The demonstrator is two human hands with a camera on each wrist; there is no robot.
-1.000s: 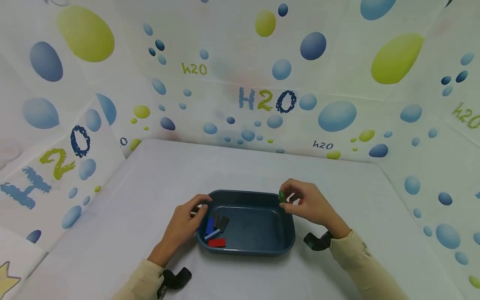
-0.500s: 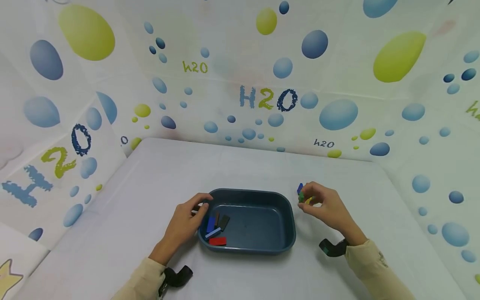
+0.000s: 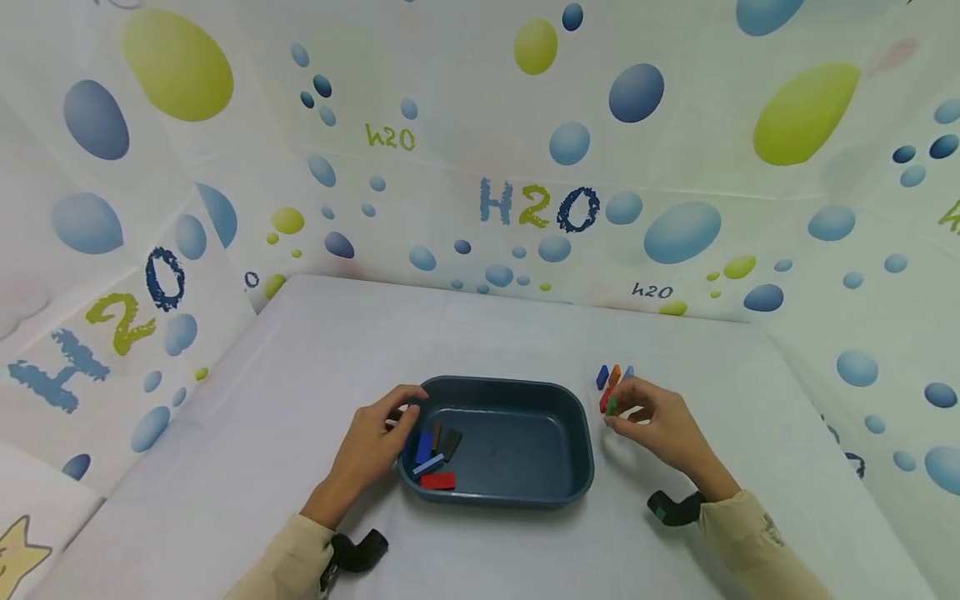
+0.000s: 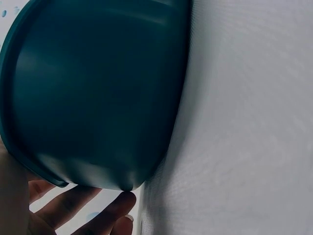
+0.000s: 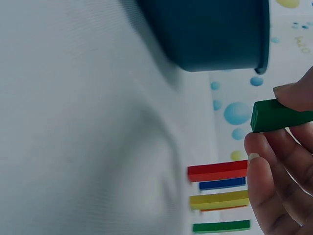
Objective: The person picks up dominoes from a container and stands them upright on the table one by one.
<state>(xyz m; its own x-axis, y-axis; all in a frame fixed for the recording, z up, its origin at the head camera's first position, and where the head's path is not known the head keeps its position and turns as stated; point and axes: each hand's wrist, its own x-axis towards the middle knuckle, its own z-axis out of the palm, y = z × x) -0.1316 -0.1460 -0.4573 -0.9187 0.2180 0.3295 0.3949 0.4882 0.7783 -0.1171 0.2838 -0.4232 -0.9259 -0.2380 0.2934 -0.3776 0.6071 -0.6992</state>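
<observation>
My left hand (image 3: 373,437) holds the left end of a dark blue plastic tray (image 3: 517,502), thumb at the rim and fingertips against its outer wall in the left wrist view. To the right of the tray, my right hand (image 3: 665,427) pinches a green block (image 5: 278,116), a small domino-like piece, between thumb and fingers. Just beyond that hand several similar blocks stand on the table: a red block (image 5: 217,171), a dark blue block (image 3: 602,377), an orange block (image 3: 616,375), a yellow block (image 5: 219,200) and another green block (image 5: 221,226). My right hand partly hides this group in the head view.
Inside the tray's left end lie a blue block (image 3: 423,447), a brown block (image 3: 437,437), a blackish block (image 3: 452,445), a light blue block (image 3: 429,465) and a red block (image 3: 438,481). A white cloth covers the table (image 3: 360,333); a patterned sheet (image 3: 450,150) hangs behind.
My right hand has moved right, from over the tray's right rim to beside the standing blocks, with the green block in its pinch. My left hand stays at the tray.
</observation>
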